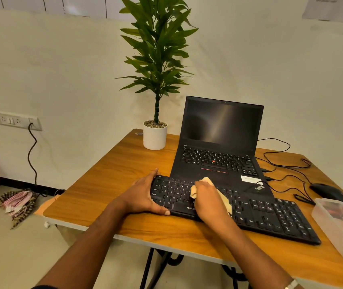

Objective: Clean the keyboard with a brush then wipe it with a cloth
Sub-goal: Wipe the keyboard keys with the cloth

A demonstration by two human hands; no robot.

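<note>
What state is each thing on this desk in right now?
Left hand: grips the keyboard's left end.
Right hand: presses the cloth on the keys.
Keyboard: flat on the table.
Laptop: lid open, screen dark.
Mouse: untouched.
Plastic box: lid on.

Single view, head-worn, wide-angle, looking forward and down from close above the near edge of the wooden table [108, 174]. Both forearms entering from the bottom of the frame, left hand [143, 195] and right hand [208, 201] near centre on the keyboard [270, 215]. Straight lines bending toward the frame edges. Wall filling the upper half; floor at lower left. No second view for overlap.
</note>
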